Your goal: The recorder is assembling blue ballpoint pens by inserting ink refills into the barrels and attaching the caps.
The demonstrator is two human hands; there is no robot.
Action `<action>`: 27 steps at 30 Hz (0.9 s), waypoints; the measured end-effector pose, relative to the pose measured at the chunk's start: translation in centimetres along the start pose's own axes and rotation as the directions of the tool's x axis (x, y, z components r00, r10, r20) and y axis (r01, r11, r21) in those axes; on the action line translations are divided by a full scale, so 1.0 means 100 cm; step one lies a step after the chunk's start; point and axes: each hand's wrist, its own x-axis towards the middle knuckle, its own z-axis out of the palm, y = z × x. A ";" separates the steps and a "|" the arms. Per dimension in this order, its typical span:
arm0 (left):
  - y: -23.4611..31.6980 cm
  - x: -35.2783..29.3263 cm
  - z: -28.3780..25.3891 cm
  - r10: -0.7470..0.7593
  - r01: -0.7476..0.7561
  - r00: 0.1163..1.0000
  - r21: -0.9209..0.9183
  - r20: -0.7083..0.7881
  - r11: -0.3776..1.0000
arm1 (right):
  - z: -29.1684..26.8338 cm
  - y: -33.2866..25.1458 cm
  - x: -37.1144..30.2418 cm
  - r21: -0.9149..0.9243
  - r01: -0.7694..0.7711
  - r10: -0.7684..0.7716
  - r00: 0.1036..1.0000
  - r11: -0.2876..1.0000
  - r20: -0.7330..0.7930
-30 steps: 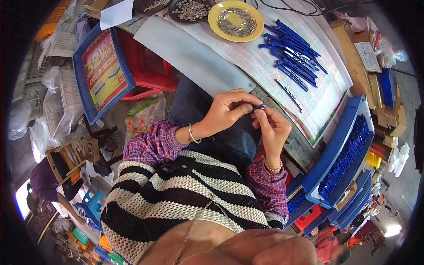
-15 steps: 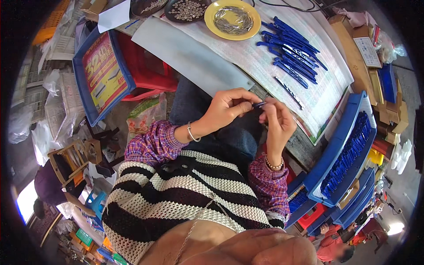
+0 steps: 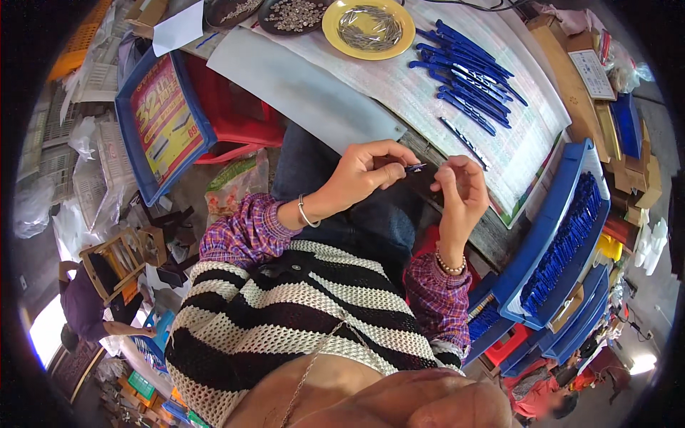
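My left hand (image 3: pixel 372 171) pinches a slim dark blue clip piece (image 3: pixel 415 168) between thumb and fingers, its shiny end sticking out to the right. My fingers hide the rest of it. Just right of it, apart from the piece, my right hand (image 3: pixel 462 191) is raised with thumb and fingertips drawn together; whatever they may hold is too small to make out. Beyond my hands, a single dark, shiny-edged clip piece (image 3: pixel 462 143) lies on the table (image 3: pixel 524 153). Farther back there is a pile of long blue clip pieces (image 3: pixel 471 82).
A yellow plate (image 3: pixel 330 32) of thin metal pins stands at the far edge, beside a dark dish (image 3: pixel 267 27) of small metal parts. A blue bin (image 3: pixel 510 299) full of blue clips is at right. A blue tray (image 3: pixel 128 135) rests on a red stool (image 3: pixel 235 118) at left.
My right hand has drawn away from the clip piece, slightly to the right. My left hand keeps its pinch nearly in place. At far left, another person has leaned further into view.
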 end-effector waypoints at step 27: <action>-0.006 0.000 0.001 0.010 -0.011 0.999 0.021 0.042 1.000 | -0.044 0.011 0.003 0.901 -0.426 0.130 0.892 -0.083 0.434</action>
